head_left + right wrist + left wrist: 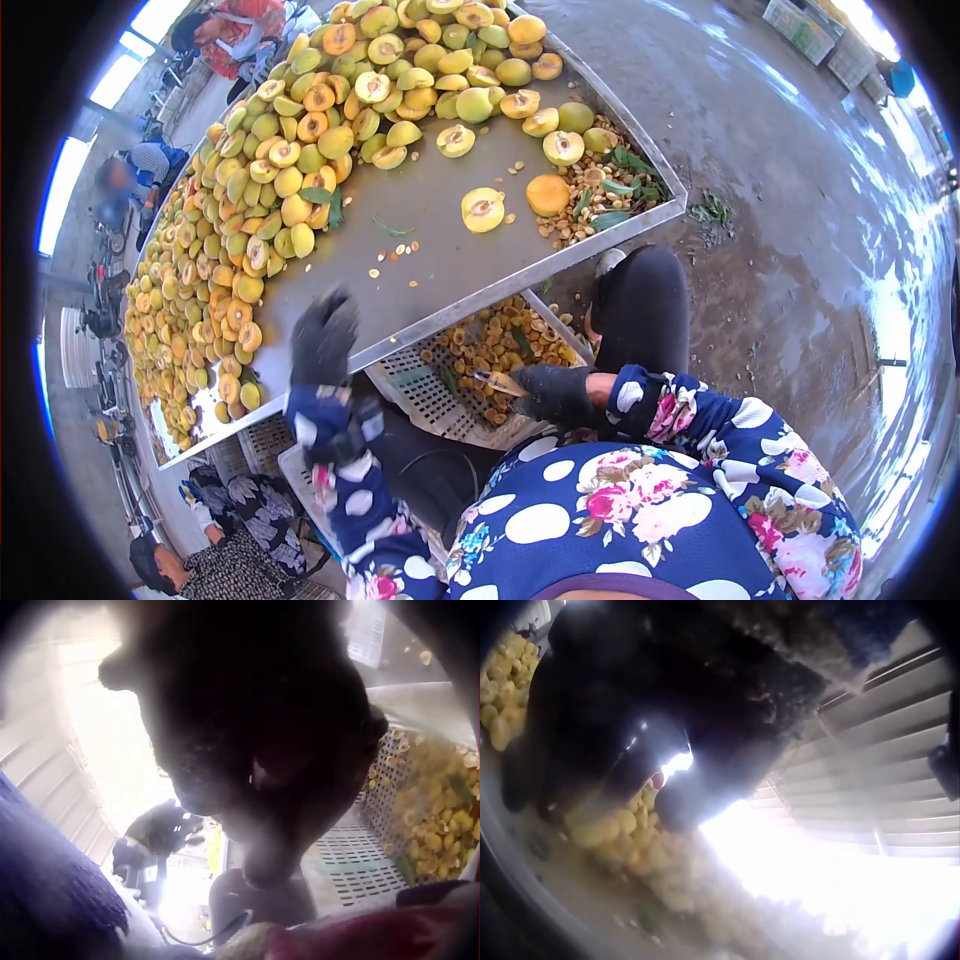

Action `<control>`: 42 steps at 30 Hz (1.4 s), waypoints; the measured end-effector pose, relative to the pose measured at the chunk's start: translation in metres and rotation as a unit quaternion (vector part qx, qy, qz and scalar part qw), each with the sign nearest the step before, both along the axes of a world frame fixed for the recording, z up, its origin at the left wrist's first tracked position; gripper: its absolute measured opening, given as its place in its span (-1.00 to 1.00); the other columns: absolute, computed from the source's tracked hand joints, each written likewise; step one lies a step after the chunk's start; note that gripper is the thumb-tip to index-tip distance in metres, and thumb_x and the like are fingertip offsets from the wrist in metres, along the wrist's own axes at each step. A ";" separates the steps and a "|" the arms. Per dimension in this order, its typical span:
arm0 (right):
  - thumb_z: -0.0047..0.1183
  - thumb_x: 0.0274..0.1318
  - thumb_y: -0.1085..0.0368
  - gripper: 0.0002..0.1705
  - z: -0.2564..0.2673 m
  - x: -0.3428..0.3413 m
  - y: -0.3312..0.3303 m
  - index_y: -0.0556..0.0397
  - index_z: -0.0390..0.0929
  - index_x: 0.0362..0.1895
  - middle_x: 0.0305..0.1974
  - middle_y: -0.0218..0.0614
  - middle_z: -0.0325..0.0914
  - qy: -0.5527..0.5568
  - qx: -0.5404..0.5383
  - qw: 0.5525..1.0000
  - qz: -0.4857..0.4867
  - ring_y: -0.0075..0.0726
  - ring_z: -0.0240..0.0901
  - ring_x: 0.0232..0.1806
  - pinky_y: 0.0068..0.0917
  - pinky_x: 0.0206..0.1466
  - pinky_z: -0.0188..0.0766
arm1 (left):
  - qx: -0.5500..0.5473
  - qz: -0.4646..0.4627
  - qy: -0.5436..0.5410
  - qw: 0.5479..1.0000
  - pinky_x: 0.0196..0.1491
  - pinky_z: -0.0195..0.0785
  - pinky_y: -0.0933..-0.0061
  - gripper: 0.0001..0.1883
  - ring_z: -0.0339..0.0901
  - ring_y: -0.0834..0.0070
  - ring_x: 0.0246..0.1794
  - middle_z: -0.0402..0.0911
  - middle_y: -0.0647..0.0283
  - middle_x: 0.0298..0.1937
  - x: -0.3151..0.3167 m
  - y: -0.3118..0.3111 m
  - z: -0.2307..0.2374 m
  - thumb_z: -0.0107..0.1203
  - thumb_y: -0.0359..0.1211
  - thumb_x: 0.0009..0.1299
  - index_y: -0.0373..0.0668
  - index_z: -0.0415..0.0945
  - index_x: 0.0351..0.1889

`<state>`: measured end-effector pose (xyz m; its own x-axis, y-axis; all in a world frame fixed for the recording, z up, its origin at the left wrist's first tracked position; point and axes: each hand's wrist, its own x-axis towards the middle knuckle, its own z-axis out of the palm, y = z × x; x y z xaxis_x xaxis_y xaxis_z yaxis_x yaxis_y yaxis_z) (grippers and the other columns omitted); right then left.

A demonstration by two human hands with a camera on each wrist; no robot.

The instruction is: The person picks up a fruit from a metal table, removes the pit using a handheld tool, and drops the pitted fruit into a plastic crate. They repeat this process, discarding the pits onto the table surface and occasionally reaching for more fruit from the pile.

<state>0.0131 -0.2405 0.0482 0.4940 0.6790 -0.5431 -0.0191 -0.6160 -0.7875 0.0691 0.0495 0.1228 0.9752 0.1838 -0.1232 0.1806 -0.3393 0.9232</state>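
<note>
My black-gloved left hand (325, 340) is blurred over the near rim of the metal table (390, 280), close to the piled fruit halves (245, 225). Nothing shows in its grip; in the left wrist view its fingers (592, 742) and thumb stand apart. Gloved in black too, my right hand (555, 392) grips a small tan-handled tool (502, 382) with a short metal tip. That tool points left above a plastic crate (400, 372) of fruit pieces (500, 340). In the right wrist view the right hand (255, 735) is a dark shape and hides the tool.
A cut fruit half (483, 210) lies alone on the table. Stones and leaves (600, 205) gather in the table's right corner, beside more halves. My knee (645, 300) is right of the crate. Other people sit at the left, one (215, 545) near the table's lower corner.
</note>
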 end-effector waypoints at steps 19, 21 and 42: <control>-0.04 0.10 0.24 -0.65 0.072 0.052 -0.055 0.06 0.23 -0.05 -0.51 -0.43 0.29 0.110 0.282 0.885 -0.353 -0.58 0.27 -0.66 -0.64 -0.69 0.30 | -0.141 -0.334 0.171 0.916 -0.25 0.42 0.52 -0.60 0.52 0.55 -0.33 0.57 0.22 -0.25 0.085 -0.107 -0.002 0.20 -0.36 0.13 -0.30 0.46 -0.06; -0.03 0.09 0.24 -0.66 0.075 0.059 -0.039 0.08 0.24 -0.08 -0.53 -0.43 0.29 0.100 0.277 0.889 -0.350 -0.58 0.26 -0.68 -0.64 -0.70 0.29 | -0.155 -0.357 0.180 0.903 -0.08 0.35 0.53 -0.62 0.49 0.54 -0.20 0.55 0.22 -0.18 0.065 -0.102 -0.007 0.17 -0.36 0.16 -0.30 0.46 -0.06; -0.04 0.05 0.33 -0.64 0.085 0.040 0.011 0.20 0.31 -0.04 -0.49 -0.28 0.43 0.092 0.267 0.925 -0.255 -0.55 0.37 -0.53 -0.53 -0.48 0.32 | -0.731 0.041 0.038 0.680 0.12 0.20 0.24 -0.45 0.37 0.28 0.01 0.45 0.12 -0.03 -0.023 -0.104 -0.033 -0.18 0.00 0.33 -0.28 0.31 0.06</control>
